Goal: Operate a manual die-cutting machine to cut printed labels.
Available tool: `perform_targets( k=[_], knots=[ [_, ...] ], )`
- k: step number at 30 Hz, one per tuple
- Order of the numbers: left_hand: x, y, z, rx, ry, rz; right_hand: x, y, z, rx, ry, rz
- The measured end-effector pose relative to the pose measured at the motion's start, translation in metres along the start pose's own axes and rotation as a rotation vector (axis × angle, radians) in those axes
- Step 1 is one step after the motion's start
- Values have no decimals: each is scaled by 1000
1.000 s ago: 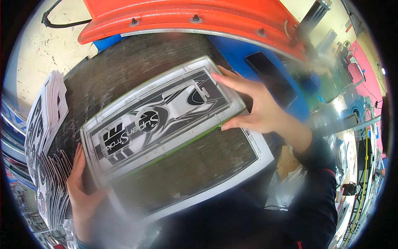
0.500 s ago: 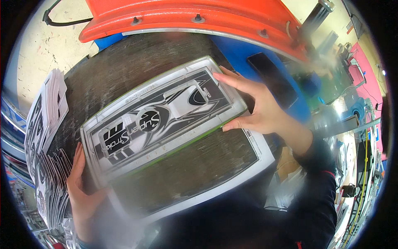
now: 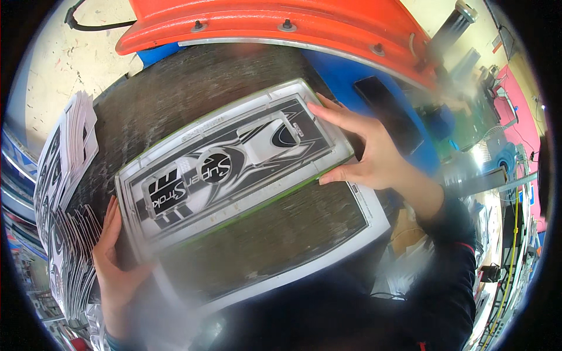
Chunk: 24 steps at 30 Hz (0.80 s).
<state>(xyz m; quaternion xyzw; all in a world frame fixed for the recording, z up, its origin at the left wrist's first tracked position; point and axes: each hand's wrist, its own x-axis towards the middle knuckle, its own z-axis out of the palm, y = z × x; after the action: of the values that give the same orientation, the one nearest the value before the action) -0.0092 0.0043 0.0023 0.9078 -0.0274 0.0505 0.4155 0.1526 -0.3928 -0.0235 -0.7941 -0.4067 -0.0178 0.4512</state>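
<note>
The die [image 3: 234, 158] is placed on the board [image 3: 193, 76] between the left hand [image 3: 114, 260] and right hand [image 3: 374, 146]. Papers [image 3: 70, 152] are stacked left, a phone [image 3: 389, 114] is laid behind right, a beam [image 3: 257, 23] set behind.

Table [image 3: 205, 67]: condition and load
Top dark, scuffed, streaked. A white printed sheet [image 3: 374, 221] lies on it at a slant, dark top visible through its opening; a clear, green-edged frame [image 3: 246, 200] lies over the printed part. Stacked printed sheets [image 3: 73, 140] occupy the left edge.
</note>
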Motion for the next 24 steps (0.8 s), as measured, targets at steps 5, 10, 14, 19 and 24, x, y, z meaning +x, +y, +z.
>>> perform_targets(
  k=[5,10,14,19,24],
  knots=[
    [-2,9,-2,135,-15,60,0,-10,-5,-121,-32,86],
    [0,4,3,94,-20,78,-4,-4,-8,-34,-36,137],
    [-1,-4,-1,85,-36,124,0,-4,-3,31,-37,132],
    [-2,-8,-1,66,-38,170,-1,0,-3,12,-17,163],
    [-1,-9,-1,90,-43,170,-2,0,-4,-43,-18,149]
  ],
)
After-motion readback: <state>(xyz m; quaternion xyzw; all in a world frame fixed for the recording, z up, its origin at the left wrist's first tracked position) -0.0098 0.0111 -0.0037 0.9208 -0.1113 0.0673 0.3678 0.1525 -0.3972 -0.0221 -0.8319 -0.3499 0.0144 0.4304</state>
